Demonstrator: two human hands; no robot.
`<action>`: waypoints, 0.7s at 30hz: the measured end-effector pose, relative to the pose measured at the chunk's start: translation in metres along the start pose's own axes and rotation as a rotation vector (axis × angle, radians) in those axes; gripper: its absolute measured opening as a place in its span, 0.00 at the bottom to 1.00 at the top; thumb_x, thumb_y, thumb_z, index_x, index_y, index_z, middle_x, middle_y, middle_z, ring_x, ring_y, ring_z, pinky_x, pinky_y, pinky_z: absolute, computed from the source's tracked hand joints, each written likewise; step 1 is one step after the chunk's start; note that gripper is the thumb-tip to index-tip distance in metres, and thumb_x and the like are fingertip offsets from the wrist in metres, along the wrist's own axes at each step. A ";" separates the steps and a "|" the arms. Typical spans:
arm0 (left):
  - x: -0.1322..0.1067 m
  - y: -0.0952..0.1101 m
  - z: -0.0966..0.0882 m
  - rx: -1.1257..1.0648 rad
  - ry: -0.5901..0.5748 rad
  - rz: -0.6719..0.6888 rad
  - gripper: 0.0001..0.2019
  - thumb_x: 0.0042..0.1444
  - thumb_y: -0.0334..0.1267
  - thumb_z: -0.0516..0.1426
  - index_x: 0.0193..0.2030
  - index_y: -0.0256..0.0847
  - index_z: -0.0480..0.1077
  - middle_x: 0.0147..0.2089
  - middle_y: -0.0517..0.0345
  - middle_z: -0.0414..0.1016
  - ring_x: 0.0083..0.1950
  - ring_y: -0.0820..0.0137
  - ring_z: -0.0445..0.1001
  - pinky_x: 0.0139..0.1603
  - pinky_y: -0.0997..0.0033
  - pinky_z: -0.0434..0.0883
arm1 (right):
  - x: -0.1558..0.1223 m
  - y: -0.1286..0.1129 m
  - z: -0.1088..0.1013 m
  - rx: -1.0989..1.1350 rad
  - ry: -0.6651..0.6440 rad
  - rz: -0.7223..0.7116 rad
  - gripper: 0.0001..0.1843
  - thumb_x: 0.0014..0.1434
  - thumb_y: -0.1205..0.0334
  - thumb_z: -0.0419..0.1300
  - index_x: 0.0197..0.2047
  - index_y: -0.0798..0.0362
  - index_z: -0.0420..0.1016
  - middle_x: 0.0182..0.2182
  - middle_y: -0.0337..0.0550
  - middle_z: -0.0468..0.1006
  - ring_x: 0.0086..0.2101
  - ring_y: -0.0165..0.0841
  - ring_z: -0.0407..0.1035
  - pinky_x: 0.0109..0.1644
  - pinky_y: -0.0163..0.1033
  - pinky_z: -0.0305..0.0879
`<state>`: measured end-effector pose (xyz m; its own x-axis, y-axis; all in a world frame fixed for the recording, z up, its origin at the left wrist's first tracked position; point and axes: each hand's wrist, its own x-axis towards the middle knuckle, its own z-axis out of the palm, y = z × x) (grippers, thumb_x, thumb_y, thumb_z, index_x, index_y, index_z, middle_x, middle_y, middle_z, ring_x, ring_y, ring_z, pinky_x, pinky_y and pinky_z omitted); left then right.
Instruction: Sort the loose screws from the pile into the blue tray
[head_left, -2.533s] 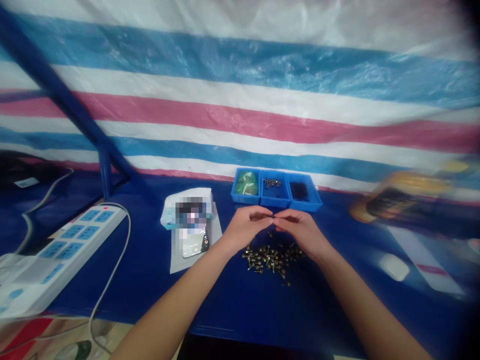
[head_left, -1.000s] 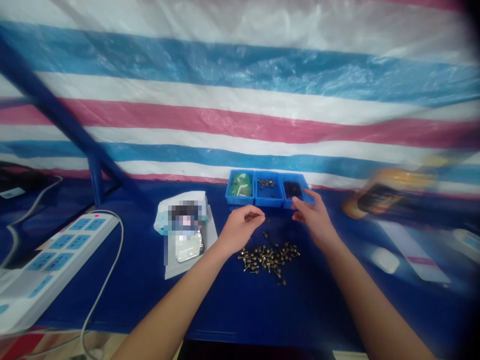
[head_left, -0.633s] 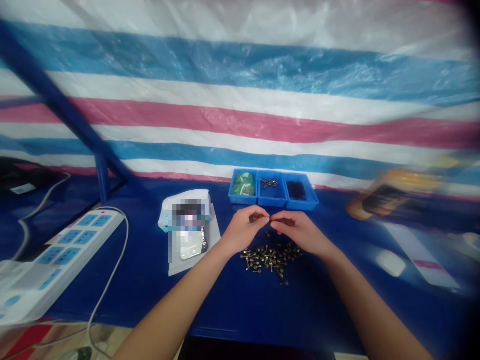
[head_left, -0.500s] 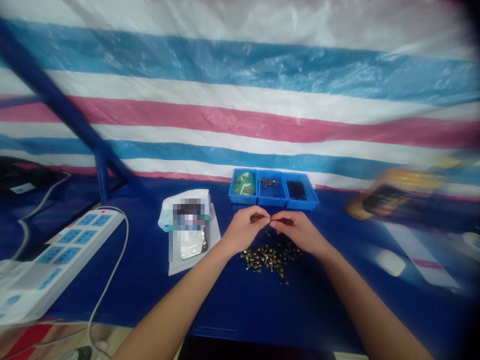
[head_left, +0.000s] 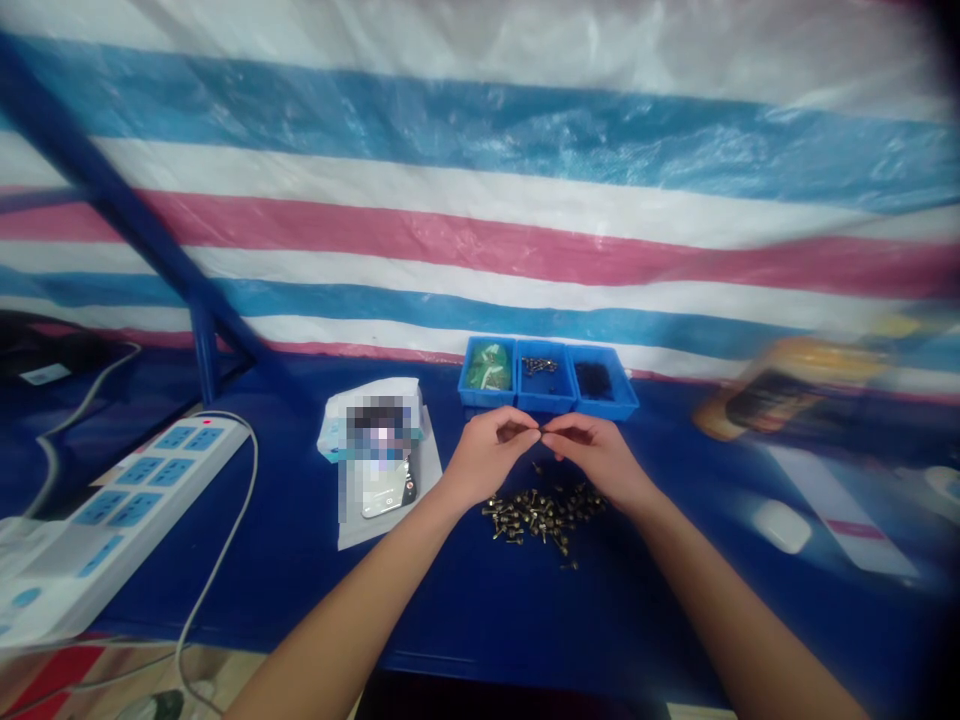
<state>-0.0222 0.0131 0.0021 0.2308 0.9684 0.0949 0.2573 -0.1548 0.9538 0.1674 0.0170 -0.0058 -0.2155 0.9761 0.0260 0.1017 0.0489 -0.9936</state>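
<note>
A tiny dark part [head_left: 539, 431] seems to sit where the two hands meet, above the middle of the desk, though it is too small to tell for certain what it is or whether it is gripped. The left hand [head_left: 487, 458] and right hand [head_left: 596, 452] are curled inward, fingertips brought together in a pinching shape, neither clenched nor spread flat. Just below them, a loose pile of screws [head_left: 541, 517] lies straight on the desk [head_left: 450, 610], so the hands work directly over it (a few strays sit apart, toward the fingers).

Beyond the hands, three blue bins stand side by side near the desk's far edge, in easy reach: the left bin [head_left: 488, 371] holds something green, the middle bin [head_left: 541, 376] small metal parts, and the right bin [head_left: 602, 382] a dark heap.

Left of the hands, a phone [head_left: 386, 488] rests on a white sheet [head_left: 390, 525], with a power strip [head_left: 142, 480] toward the desk's left corner. A mouse [head_left: 782, 526] lies to the right, and a striped tarp [head_left: 480, 230] hangs behind it all.
</note>
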 end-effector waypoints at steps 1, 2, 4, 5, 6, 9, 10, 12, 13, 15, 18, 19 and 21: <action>0.000 0.000 0.000 0.001 0.001 0.001 0.09 0.58 0.43 0.59 0.40 0.41 0.75 0.39 0.56 0.79 0.40 0.67 0.75 0.43 0.67 0.69 | 0.000 -0.001 0.000 0.003 0.006 0.004 0.13 0.51 0.54 0.70 0.36 0.53 0.80 0.27 0.39 0.78 0.28 0.30 0.68 0.37 0.38 0.65; 0.000 0.000 0.000 0.002 0.000 0.002 0.09 0.58 0.44 0.59 0.40 0.41 0.75 0.40 0.56 0.79 0.40 0.67 0.76 0.43 0.67 0.70 | 0.000 -0.002 0.000 0.005 0.013 0.007 0.13 0.51 0.54 0.69 0.36 0.53 0.80 0.27 0.39 0.77 0.28 0.30 0.68 0.37 0.38 0.65; -0.001 0.001 -0.001 0.005 -0.001 0.001 0.10 0.58 0.44 0.59 0.40 0.41 0.75 0.40 0.56 0.79 0.40 0.67 0.76 0.43 0.67 0.70 | -0.001 -0.003 0.000 0.002 0.027 0.013 0.13 0.51 0.54 0.69 0.36 0.53 0.80 0.26 0.39 0.77 0.28 0.30 0.68 0.37 0.39 0.65; -0.001 0.001 -0.001 0.008 -0.001 -0.001 0.09 0.58 0.44 0.59 0.40 0.41 0.75 0.40 0.56 0.79 0.40 0.66 0.76 0.43 0.67 0.70 | -0.001 -0.004 0.000 0.001 0.034 0.016 0.13 0.51 0.53 0.69 0.36 0.53 0.80 0.26 0.38 0.76 0.28 0.31 0.68 0.37 0.39 0.65; -0.001 0.002 -0.001 0.011 0.000 -0.003 0.09 0.58 0.43 0.59 0.40 0.41 0.75 0.39 0.56 0.79 0.40 0.66 0.76 0.43 0.67 0.70 | -0.001 -0.004 0.000 0.001 0.039 0.019 0.13 0.51 0.53 0.69 0.36 0.53 0.80 0.26 0.38 0.76 0.28 0.31 0.68 0.38 0.39 0.65; -0.001 0.003 -0.001 0.013 0.010 -0.005 0.08 0.57 0.42 0.60 0.39 0.41 0.75 0.38 0.56 0.79 0.39 0.67 0.76 0.42 0.68 0.70 | -0.002 -0.005 0.000 0.018 0.019 0.023 0.14 0.51 0.52 0.69 0.37 0.53 0.80 0.26 0.38 0.76 0.29 0.31 0.68 0.39 0.39 0.65; -0.001 0.004 -0.001 0.015 0.013 -0.002 0.08 0.57 0.42 0.60 0.39 0.41 0.75 0.38 0.56 0.79 0.38 0.67 0.76 0.41 0.68 0.70 | -0.002 -0.005 -0.001 0.026 0.003 0.019 0.14 0.51 0.52 0.69 0.37 0.53 0.80 0.26 0.39 0.76 0.29 0.31 0.68 0.39 0.39 0.65; -0.001 0.003 -0.001 0.021 0.019 0.010 0.08 0.58 0.42 0.60 0.39 0.41 0.75 0.38 0.56 0.79 0.38 0.68 0.76 0.41 0.68 0.70 | -0.002 -0.005 -0.001 0.036 -0.024 0.015 0.14 0.52 0.52 0.69 0.37 0.53 0.80 0.27 0.38 0.76 0.30 0.31 0.68 0.39 0.39 0.65; -0.001 0.003 -0.001 0.025 0.021 0.016 0.08 0.58 0.42 0.60 0.39 0.41 0.75 0.38 0.56 0.79 0.38 0.68 0.75 0.41 0.68 0.70 | -0.002 -0.005 -0.002 0.041 -0.024 0.014 0.14 0.53 0.52 0.69 0.37 0.53 0.80 0.27 0.38 0.76 0.30 0.31 0.68 0.39 0.39 0.65; -0.001 0.002 -0.001 0.032 0.021 0.021 0.08 0.58 0.42 0.60 0.39 0.40 0.75 0.38 0.56 0.79 0.38 0.68 0.75 0.41 0.68 0.70 | -0.001 -0.002 -0.004 0.064 -0.001 0.013 0.13 0.53 0.52 0.69 0.37 0.53 0.80 0.26 0.38 0.75 0.29 0.30 0.68 0.39 0.38 0.65; -0.001 0.002 -0.001 0.037 0.022 0.028 0.08 0.58 0.42 0.60 0.39 0.40 0.75 0.38 0.57 0.79 0.38 0.68 0.75 0.42 0.68 0.70 | 0.001 0.004 -0.008 0.165 0.059 0.019 0.14 0.50 0.54 0.71 0.37 0.52 0.79 0.26 0.37 0.74 0.29 0.29 0.67 0.37 0.37 0.64; -0.001 0.003 -0.001 0.041 0.023 0.028 0.08 0.58 0.42 0.60 0.38 0.40 0.75 0.38 0.57 0.79 0.38 0.68 0.76 0.42 0.68 0.70 | 0.002 0.005 -0.009 0.213 0.079 0.028 0.14 0.48 0.55 0.73 0.36 0.52 0.79 0.26 0.37 0.74 0.28 0.29 0.67 0.37 0.37 0.64; -0.001 0.004 -0.001 0.050 0.025 0.021 0.07 0.57 0.42 0.60 0.38 0.40 0.75 0.38 0.57 0.79 0.38 0.68 0.76 0.42 0.67 0.70 | 0.003 0.007 -0.012 0.302 0.112 0.040 0.15 0.46 0.56 0.74 0.35 0.50 0.77 0.27 0.36 0.74 0.27 0.28 0.66 0.35 0.37 0.64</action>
<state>-0.0220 0.0112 0.0058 0.2136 0.9692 0.1228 0.2995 -0.1846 0.9361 0.1790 0.0229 -0.0110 -0.1073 0.9941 -0.0185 -0.1882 -0.0386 -0.9814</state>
